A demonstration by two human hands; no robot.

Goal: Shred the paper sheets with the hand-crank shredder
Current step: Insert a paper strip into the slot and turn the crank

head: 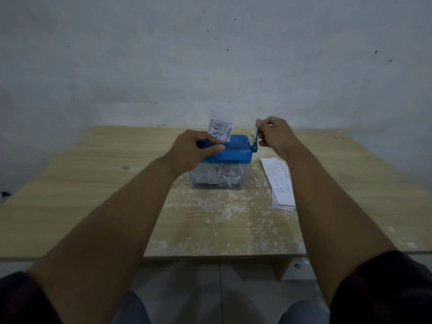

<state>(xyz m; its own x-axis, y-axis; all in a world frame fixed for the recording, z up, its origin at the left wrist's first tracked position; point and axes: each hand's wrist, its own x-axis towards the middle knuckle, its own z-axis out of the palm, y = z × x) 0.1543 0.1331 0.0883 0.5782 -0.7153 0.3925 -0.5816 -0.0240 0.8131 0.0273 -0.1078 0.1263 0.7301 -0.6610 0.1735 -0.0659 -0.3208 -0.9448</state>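
A hand-crank shredder (236,152) with a blue top and a clear bin full of paper strips stands mid-table. A printed paper sheet (219,128) sticks upright out of its slot. My left hand (194,148) grips the left part of the blue top, thumb along the front. My right hand (274,134) holds the crank handle (254,134) at the shredder's right side, the handle pointing up. A stack of printed paper sheets (279,183) lies on the table to the right of the shredder, partly under my right forearm.
The wooden table (93,195) carries white paper dust in front of the shredder. A bare grey wall (210,66) rises right behind the table. Tiled floor and my knees show below the near edge.
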